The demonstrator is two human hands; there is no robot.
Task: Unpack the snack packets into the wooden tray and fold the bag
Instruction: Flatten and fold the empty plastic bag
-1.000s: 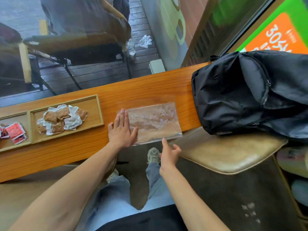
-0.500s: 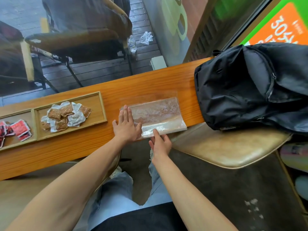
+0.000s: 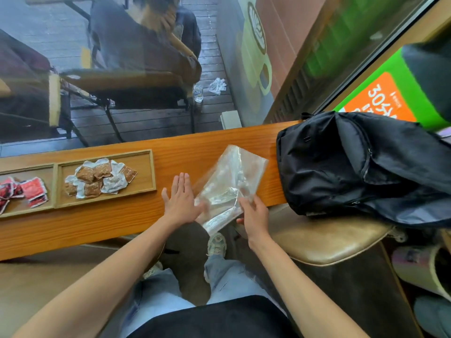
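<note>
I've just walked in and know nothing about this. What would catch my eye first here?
Probably the clear plastic bag in the middle of the wooden counter, its near edge lifted by the right hand while the left hand lies flat beside it. To the left, a wooden tray holds brown snack packets in one compartment and red packets in another. A big black backpack sits at the right.

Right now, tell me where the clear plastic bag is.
In the head view the clear plastic bag lies tilted on the wooden counter, between the wooden tray on its left and the black backpack on its right, its near edge pinched by the right hand.
</note>
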